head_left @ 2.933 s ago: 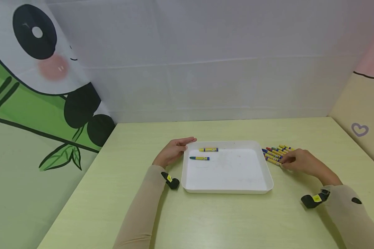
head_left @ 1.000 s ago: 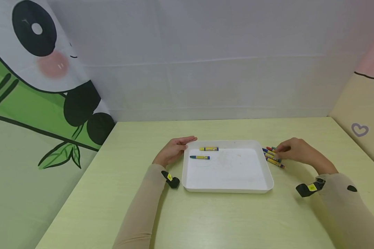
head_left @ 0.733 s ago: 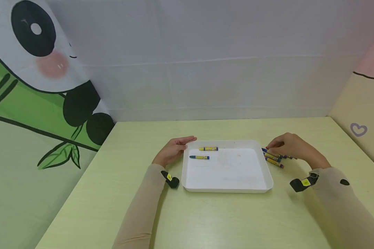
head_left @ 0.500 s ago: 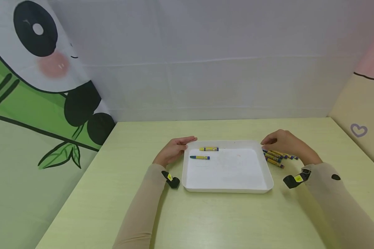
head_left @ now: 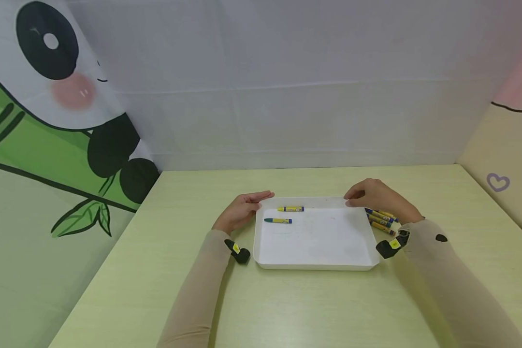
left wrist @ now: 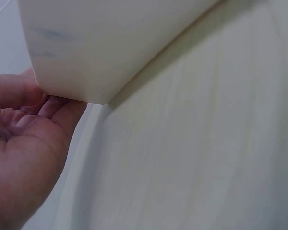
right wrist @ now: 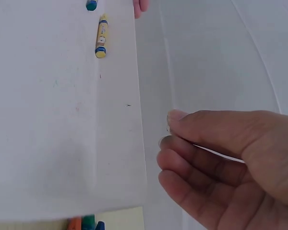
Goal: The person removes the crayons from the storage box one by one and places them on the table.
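Observation:
A shallow white tray (head_left: pixel 317 241) lies on the table. My left hand (head_left: pixel 239 211) grips its far left corner; in the left wrist view the thumb (left wrist: pixel 21 91) meets the tray's outer wall and the fingers go behind it. My right hand (head_left: pixel 376 197) is at the far right corner, fingers loosely curled. In the right wrist view, nothing shows between thumb and fingertips, which sit beside the rim. Inside the tray lie a yellow crayon (head_left: pixel 290 209) and a green crayon (head_left: pixel 278 221). Several crayons (head_left: pixel 380 222) lie right of the tray, partly hidden by my right hand and wrist.
The pale wooden table (head_left: pixel 313 309) ends at a white cloth wall (head_left: pixel 304 121) behind. A printed panel (head_left: pixel 69 121) stands on the left and a beige one (head_left: pixel 504 164) on the right.
My right hand has moved left from over the crayons to the tray's far right corner. The left hand, the tray and the two crayons in it have stayed in place.

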Tool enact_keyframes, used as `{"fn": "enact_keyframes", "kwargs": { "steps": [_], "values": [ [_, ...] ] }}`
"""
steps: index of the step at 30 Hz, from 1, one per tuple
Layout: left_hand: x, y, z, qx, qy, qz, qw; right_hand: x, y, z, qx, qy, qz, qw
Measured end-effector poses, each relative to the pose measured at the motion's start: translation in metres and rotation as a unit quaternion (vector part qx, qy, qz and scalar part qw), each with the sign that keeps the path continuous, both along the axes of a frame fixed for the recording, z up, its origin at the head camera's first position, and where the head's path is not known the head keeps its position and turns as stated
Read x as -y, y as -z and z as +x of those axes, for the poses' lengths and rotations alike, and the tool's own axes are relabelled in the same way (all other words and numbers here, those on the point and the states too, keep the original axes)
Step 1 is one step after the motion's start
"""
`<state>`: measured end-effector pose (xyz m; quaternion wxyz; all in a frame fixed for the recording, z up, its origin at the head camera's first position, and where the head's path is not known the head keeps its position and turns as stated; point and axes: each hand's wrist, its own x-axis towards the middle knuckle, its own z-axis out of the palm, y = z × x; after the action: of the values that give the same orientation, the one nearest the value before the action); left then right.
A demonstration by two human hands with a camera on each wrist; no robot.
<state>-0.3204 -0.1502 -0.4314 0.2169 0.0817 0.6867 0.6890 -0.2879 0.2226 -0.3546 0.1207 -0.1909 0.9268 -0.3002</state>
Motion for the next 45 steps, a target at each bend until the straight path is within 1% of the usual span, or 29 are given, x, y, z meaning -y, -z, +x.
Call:
{"fn": "enact_keyframes", "kwargs": {
  "steps": [3,10,15,21,26,31,45],
  "values": [
    [0.000,0.000,0.000,-0.007,0.001,-0.006,1.0000,0.007,0.002,-0.002,-0.003,-0.005,-0.003,1.000],
    [0.000,-0.001,0.000,-0.002,-0.004,-0.011,0.9999,0.026,0.006,-0.006,-0.003,-0.015,-0.012,1.000],
    [0.001,-0.002,0.001,-0.003,0.001,-0.007,1.0000,0.041,0.008,-0.010,-0.001,-0.026,-0.008,1.000],
    [0.003,-0.003,0.003,-0.003,0.009,-0.007,0.9999,0.056,0.011,-0.010,0.005,-0.039,-0.011,0.999],
    [0.004,-0.004,0.004,0.000,0.010,-0.006,0.9999,0.065,0.016,-0.009,0.010,-0.041,-0.016,0.999],
    [0.004,-0.003,0.005,0.001,0.008,-0.005,1.0000,0.073,0.022,-0.009,0.002,-0.047,-0.016,0.999],
    [0.004,-0.003,0.005,-0.002,0.006,-0.011,0.9999,0.096,0.030,-0.007,0.006,-0.042,-0.005,0.999]
  ]
}}
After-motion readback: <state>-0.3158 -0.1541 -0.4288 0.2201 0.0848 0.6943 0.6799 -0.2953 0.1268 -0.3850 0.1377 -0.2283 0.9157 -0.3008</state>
